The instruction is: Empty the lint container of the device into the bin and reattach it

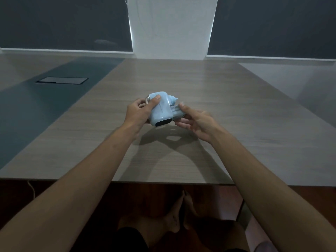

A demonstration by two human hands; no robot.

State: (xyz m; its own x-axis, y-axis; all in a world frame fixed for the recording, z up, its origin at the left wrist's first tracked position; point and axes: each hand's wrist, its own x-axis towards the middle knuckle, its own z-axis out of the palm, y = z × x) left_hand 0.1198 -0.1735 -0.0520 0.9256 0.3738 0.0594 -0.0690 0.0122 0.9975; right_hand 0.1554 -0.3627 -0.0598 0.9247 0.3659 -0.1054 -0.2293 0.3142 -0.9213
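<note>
A pale blue lint remover (162, 110) is held a little above the wooden table (181, 84), in the middle of the view. My left hand (140, 111) grips its left side, thumb pressed on the top near a clear rounded part (148, 99). My right hand (195, 120) holds a ribbed pale blue piece (177, 112) against the device's right side, between fingertips and thumb. Whether that piece is joined to the body or apart from it I cannot tell. No bin is in view.
A dark blue-grey strip (54, 99) with a flat rectangular hatch (62, 80) runs along the table's left. A wall with dark panels and a white column (172, 28) stands behind. The table's near edge (163, 180) is below my forearms; bare feet show underneath.
</note>
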